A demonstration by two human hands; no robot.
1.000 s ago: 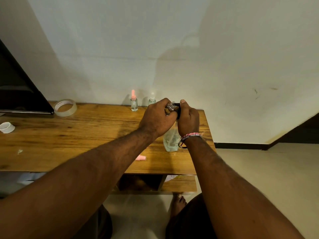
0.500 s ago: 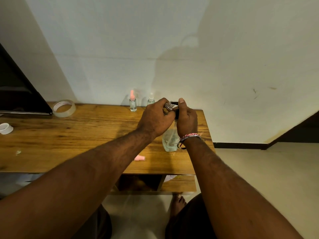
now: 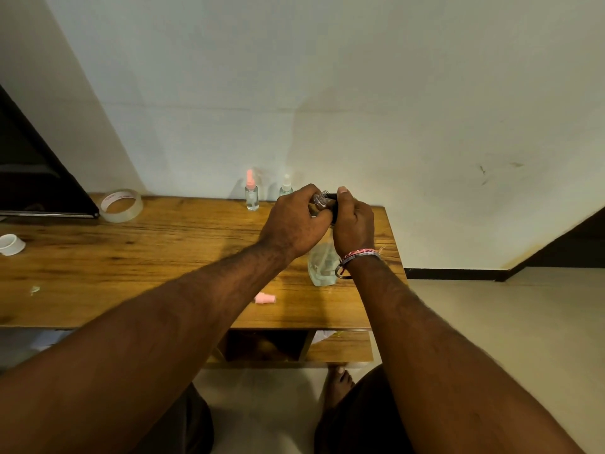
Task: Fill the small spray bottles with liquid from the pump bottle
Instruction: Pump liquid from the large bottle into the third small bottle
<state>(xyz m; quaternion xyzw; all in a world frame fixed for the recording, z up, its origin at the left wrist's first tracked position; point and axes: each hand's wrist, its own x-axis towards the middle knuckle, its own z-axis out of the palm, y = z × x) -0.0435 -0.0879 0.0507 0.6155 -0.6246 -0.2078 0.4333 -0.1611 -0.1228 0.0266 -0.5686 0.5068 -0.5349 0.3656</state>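
Observation:
A clear pump bottle (image 3: 322, 267) with liquid stands on the wooden table (image 3: 131, 257) near its right end. My right hand (image 3: 353, 224) grips its black pump head, thumb on top. My left hand (image 3: 294, 224) holds a small clear spray bottle (image 3: 320, 199), uncapped, with its mouth right under the black spout. A pink spray cap (image 3: 265, 299) lies on the table in front of my left forearm. Two more small spray bottles stand by the wall: one with a pink top (image 3: 251, 194) and one with a white top (image 3: 286, 186).
A roll of clear tape (image 3: 121, 205) lies at the back left beside a dark screen (image 3: 39, 178). A small white ring (image 3: 11, 244) sits at the left edge. A lower shelf (image 3: 337, 347) shows under the table, with my bare foot (image 3: 339, 381) below it.
My hands have stayed on the pump head and the small bottle; both shifted only slightly with the view.

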